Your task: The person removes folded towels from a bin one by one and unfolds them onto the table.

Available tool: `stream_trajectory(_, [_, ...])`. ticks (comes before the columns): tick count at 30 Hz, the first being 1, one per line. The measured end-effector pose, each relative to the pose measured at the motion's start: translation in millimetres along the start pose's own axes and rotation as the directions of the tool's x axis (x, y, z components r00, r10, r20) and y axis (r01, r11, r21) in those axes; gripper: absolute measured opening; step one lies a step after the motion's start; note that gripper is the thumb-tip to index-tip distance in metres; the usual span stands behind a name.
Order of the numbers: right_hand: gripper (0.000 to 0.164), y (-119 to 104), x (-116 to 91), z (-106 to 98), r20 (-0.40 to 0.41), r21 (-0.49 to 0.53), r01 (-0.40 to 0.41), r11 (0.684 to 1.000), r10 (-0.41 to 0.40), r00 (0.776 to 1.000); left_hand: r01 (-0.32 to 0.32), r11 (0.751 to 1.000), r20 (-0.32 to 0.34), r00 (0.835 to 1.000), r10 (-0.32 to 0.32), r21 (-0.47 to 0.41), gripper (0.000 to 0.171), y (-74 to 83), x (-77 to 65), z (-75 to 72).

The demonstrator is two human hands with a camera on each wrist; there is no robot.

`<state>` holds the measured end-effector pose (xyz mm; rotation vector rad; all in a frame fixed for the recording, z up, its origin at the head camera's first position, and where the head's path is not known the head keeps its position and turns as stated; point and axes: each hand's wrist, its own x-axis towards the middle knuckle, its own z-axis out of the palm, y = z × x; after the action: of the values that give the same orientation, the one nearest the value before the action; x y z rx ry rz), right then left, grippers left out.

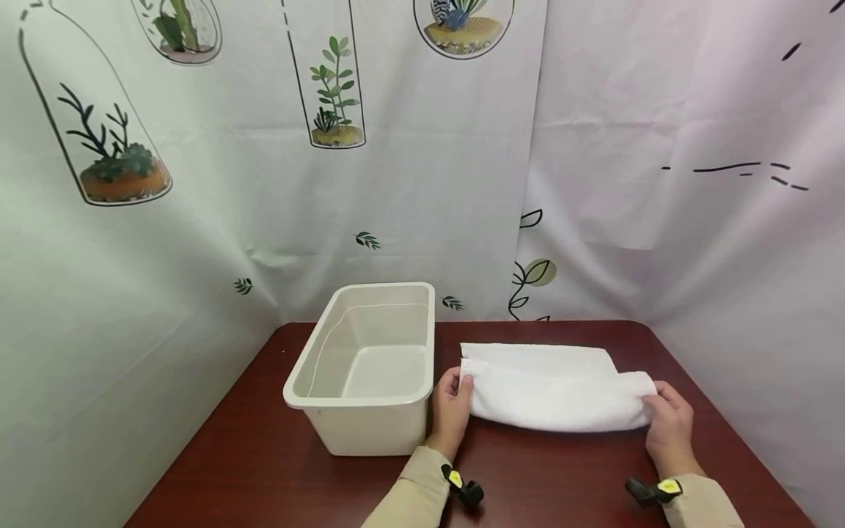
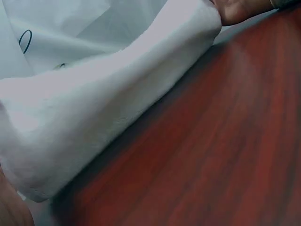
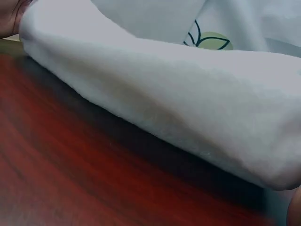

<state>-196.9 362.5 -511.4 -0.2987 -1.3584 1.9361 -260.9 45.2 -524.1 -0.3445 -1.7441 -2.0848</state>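
A white cloth (image 1: 561,400), partly folded over itself, lies on the right half of the dark red table. At its left end my left hand (image 1: 452,411) grips the edge, with the thumb on top. My right hand (image 1: 670,425) pinches the opposite end of the folded part. Behind that fold, a flat layer of the cloth stretches toward the back. Both wrist views show the near fold of the cloth (image 2: 108,103) as a thick, rounded roll close over the tabletop. In them the fingers under the cloth are mostly hidden.
A cream plastic tub (image 1: 370,433) stands just left of my left hand, with nothing inside. The reddish-brown table (image 1: 251,469) ends at a wall of white printed fabric (image 1: 429,198) at the back and sides.
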Motion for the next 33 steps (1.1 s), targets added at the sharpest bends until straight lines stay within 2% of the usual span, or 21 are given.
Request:
stream_trajectory(2, [0.034,-0.5,-2.6,-4.9,0.028,-0.028,0.014,1.000,-0.014,1.000,0.058,0.998,0.019,0.998,-0.058,0.001,0.008,-3.6,-1.3,-3.9])
stream_trajectory(4, [0.035,-1.1,-5.4,-11.8,0.092,-0.060,0.043,0.997,-0.037,0.995,0.100,0.995,0.043,0.994,-0.100,0.018,0.009,-1.1,-4.5,-7.2])
stream_trajectory(7, [0.035,-2.5,-8.6,-23.0,0.205,-0.134,0.090,0.987,-0.061,0.977,0.122,0.989,0.103,0.986,-0.131,0.087,0.010,8.9,-11.2,-12.5])
stream_trajectory(9, [0.029,-4.2,-9.8,-29.3,0.265,-0.249,0.112,0.962,-0.043,0.963,0.111,0.981,0.153,0.979,-0.136,0.156,0.011,10.5,-15.3,-16.3])
stream_trajectory(10, [0.025,-5.0,-10.0,-31.6,0.278,-0.340,0.119,0.933,-0.021,0.960,0.107,0.972,0.174,0.974,-0.145,0.209,0.010,10.8,-16.9,-17.9])
stream_trajectory(11, [0.022,-5.8,-9.8,-33.4,0.294,-0.430,0.124,0.894,0.008,0.956,0.100,0.962,0.194,0.969,-0.153,0.255,0.010,11.3,-18.4,-19.2])
stream_trajectory(12, [0.022,-6.6,-9.4,-34.8,0.307,-0.529,0.133,0.838,0.043,0.951,0.090,0.949,0.211,0.965,-0.159,0.303,0.009,10.9,-19.7,-20.3])
stream_trajectory(14, [0.028,-7.8,-8.3,-36.8,0.340,-0.711,0.173,0.681,0.117,0.933,0.052,0.914,0.230,0.961,-0.156,0.404,0.009,10.1,-21.9,-21.8])
stream_trajectory(16, [0.033,-8.7,-6.3,-38.0,0.373,-0.810,0.224,0.542,0.181,0.910,-0.005,0.871,0.246,0.960,-0.133,0.491,0.007,8.7,-23.3,-22.5])
stream_trajectory(18, [0.036,-8.9,-4.0,-38.6,0.406,-0.850,0.280,0.446,0.214,0.889,-0.062,0.823,0.262,0.959,-0.107,0.564,0.007,7.8,-24.1,-22.3])
stream_trajectory(19, [0.037,-9.1,-3.0,-38.7,0.415,-0.859,0.299,0.416,0.222,0.882,-0.093,0.798,0.272,0.958,-0.091,0.596,0.007,7.4,-24.2,-22.0])
stream_trajectory(22, [0.037,-8.7,-0.3,-38.2,0.423,-0.866,0.318,0.385,0.229,0.876,-0.179,0.725,0.298,0.954,-0.038,0.665,0.008,6.7,-22.9,-20.5])
stream_trajectory(25, [0.037,-7.3,1.2,-36.4,0.425,-0.867,0.326,0.376,0.220,0.878,-0.231,0.681,0.307,0.952,0.011,0.694,0.011,7.1,-20.6,-19.5])
stream_trajectory(28, [0.039,-5.3,2.2,-32.9,0.425,-0.866,0.327,0.380,0.213,0.879,-0.244,0.674,0.294,0.955,0.042,0.697,0.014,7.2,-17.3,-19.3])
stream_trajectory(33, [0.042,-1.7,4.6,-25.6,0.423,-0.860,0.321,0.396,0.203,0.883,-0.201,0.696,0.246,0.968,0.036,0.689,0.007,4.5,-10.4,-19.4])
